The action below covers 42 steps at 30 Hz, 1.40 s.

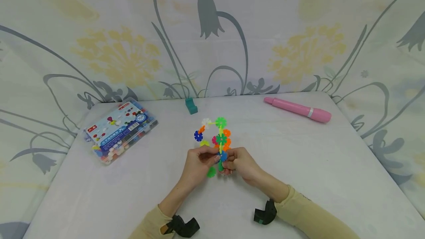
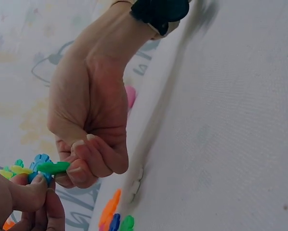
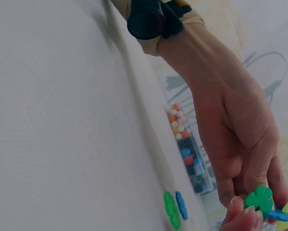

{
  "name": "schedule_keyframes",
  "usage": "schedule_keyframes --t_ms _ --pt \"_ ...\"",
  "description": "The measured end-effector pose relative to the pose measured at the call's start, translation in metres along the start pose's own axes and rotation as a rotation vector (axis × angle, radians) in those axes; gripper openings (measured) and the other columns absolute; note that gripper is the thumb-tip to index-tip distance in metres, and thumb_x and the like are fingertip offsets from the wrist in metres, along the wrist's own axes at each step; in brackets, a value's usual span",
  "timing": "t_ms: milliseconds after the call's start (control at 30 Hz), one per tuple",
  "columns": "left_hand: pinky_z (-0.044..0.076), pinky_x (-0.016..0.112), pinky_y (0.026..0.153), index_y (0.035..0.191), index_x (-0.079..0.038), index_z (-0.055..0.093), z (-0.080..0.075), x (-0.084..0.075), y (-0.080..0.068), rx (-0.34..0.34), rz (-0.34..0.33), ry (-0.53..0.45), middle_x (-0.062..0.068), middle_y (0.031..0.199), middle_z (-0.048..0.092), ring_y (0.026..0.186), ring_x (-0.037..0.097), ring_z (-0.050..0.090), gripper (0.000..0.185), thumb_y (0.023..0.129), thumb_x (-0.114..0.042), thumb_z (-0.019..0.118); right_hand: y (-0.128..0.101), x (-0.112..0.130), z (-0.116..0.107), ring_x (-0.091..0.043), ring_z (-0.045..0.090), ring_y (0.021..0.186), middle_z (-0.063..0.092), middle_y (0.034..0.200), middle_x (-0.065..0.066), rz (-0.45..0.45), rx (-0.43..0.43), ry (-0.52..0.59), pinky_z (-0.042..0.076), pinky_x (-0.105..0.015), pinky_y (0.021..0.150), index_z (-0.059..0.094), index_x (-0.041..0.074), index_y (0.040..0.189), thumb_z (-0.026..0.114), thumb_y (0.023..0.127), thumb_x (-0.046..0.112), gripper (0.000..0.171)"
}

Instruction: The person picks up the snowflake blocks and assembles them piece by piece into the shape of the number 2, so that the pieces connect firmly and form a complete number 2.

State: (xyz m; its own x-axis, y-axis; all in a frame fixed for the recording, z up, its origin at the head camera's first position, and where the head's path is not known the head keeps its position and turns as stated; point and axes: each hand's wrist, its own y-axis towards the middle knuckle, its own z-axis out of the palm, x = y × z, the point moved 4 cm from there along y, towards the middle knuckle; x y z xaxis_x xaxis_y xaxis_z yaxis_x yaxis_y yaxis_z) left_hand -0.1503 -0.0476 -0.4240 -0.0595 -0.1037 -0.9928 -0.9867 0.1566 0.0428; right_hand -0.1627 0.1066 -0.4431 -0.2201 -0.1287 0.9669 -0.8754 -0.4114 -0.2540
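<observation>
Both hands meet over the middle of the table around a structure of slotted, flower-shaped plastic discs (image 1: pixel 221 139) in green, yellow, orange, blue and white. My left hand (image 1: pixel 200 163) pinches a blue disc (image 2: pixel 40 178) low on it between thumb and fingers. From the other side, my right hand (image 1: pixel 244 165) pinches a green disc (image 3: pixel 259 199) against that blue one. Fingers hide part of the join. A light green disc (image 1: pixel 211 172) shows beneath the left hand; whether it is attached cannot be seen.
At the left lies a clear plastic case (image 1: pixel 121 130) with a printed lid and small colourful pieces inside. A small teal block (image 1: pixel 191 106) sits near the back edge. To the right rests a pink pen-shaped object (image 1: pixel 297 110). Patterned cloth (image 1: pixel 206 58) stands behind the table.
</observation>
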Motion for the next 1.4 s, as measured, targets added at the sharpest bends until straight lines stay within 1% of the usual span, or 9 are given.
schedule_keyframes --t_ms 200,267,367,533,667,833,1000,1133,1400 --pt "0.056 0.019 0.08 0.103 0.006 0.073 -0.002 -0.002 0.001 -0.042 0.032 -0.023 0.018 0.102 0.07 0.091 0.022 0.068 0.015 0.089 0.005 0.069 0.0 0.006 -0.001 -0.012 0.057 0.062 0.061 0.071 -0.002 -0.013 0.023 0.021 0.052 -0.024 0.063 0.059 -0.009 0.092 0.055 0.094 -0.008 0.004" --pt "0.056 0.019 0.082 0.106 0.004 0.073 -0.005 -0.004 0.001 -0.069 0.058 -0.015 0.017 0.104 0.07 0.093 0.023 0.068 0.016 0.09 0.003 0.07 -0.001 0.009 -0.001 -0.013 0.058 0.067 0.062 0.077 -0.002 -0.032 0.044 0.032 0.054 -0.024 0.067 0.058 -0.01 0.098 0.056 0.097 -0.004 0.007" --pt "0.055 0.018 0.084 0.108 0.002 0.073 -0.009 -0.005 0.002 -0.096 0.072 -0.004 0.016 0.106 0.07 0.095 0.024 0.068 0.018 0.09 0.002 0.069 -0.002 0.013 0.001 -0.013 0.061 0.076 0.064 0.087 -0.004 -0.055 0.072 0.006 0.055 -0.022 0.074 0.057 -0.014 0.112 0.061 0.096 0.001 0.022" --pt "0.056 0.019 0.084 0.11 0.002 0.073 -0.013 -0.009 0.003 -0.104 0.09 0.01 0.018 0.108 0.069 0.094 0.026 0.068 0.019 0.091 0.002 0.068 -0.002 0.017 0.004 -0.014 0.063 0.077 0.065 0.086 -0.006 -0.128 0.072 -0.173 0.054 -0.021 0.071 0.062 -0.01 0.118 0.075 0.089 0.014 0.04" --pt "0.056 0.02 0.084 0.11 0.002 0.073 -0.013 -0.01 0.003 -0.11 0.094 0.027 0.017 0.108 0.07 0.093 0.026 0.068 0.02 0.091 0.002 0.069 -0.002 0.019 0.005 -0.015 0.065 0.072 0.068 0.083 -0.004 -0.195 0.031 -0.318 0.054 -0.023 0.067 0.068 -0.002 0.113 0.078 0.087 0.024 0.038" --pt "0.056 0.021 0.084 0.109 0.0 0.073 -0.012 -0.009 0.003 -0.102 0.092 0.044 0.014 0.111 0.071 0.094 0.025 0.068 0.018 0.091 0.0 0.069 -0.002 0.019 0.004 -0.015 0.065 0.07 0.068 0.081 -0.001 -0.221 0.003 -0.384 0.054 -0.024 0.064 0.071 0.002 0.104 0.079 0.086 0.027 0.032" --pt "0.055 0.019 0.082 0.109 -0.002 0.073 -0.01 -0.008 0.003 -0.063 0.084 0.029 0.012 0.114 0.07 0.093 0.024 0.068 0.018 0.092 -0.001 0.069 -0.003 0.02 0.001 -0.016 0.067 0.067 0.07 0.078 -0.001 -0.224 -0.02 -0.375 0.054 -0.025 0.061 0.074 0.004 0.097 0.081 0.083 0.026 0.027" --pt "0.054 0.018 0.08 0.11 -0.002 0.071 -0.008 -0.006 0.002 -0.035 0.084 0.021 0.013 0.108 0.069 0.09 0.023 0.067 0.018 0.093 -0.002 0.068 -0.003 0.019 -0.001 -0.016 0.067 0.066 0.072 0.076 -0.002 -0.22 -0.022 -0.342 0.054 -0.025 0.06 0.075 0.003 0.093 0.082 0.082 0.022 0.023" --pt "0.054 0.017 0.075 0.11 0.0 0.071 -0.01 -0.007 0.004 0.014 0.09 0.013 0.015 0.102 0.07 0.084 0.016 0.065 0.018 0.093 -0.003 0.068 -0.002 0.018 -0.003 -0.015 0.069 0.065 0.074 0.077 -0.007 -0.223 -0.018 -0.248 0.056 -0.023 0.061 0.077 -0.003 0.096 0.083 0.079 0.013 0.024"
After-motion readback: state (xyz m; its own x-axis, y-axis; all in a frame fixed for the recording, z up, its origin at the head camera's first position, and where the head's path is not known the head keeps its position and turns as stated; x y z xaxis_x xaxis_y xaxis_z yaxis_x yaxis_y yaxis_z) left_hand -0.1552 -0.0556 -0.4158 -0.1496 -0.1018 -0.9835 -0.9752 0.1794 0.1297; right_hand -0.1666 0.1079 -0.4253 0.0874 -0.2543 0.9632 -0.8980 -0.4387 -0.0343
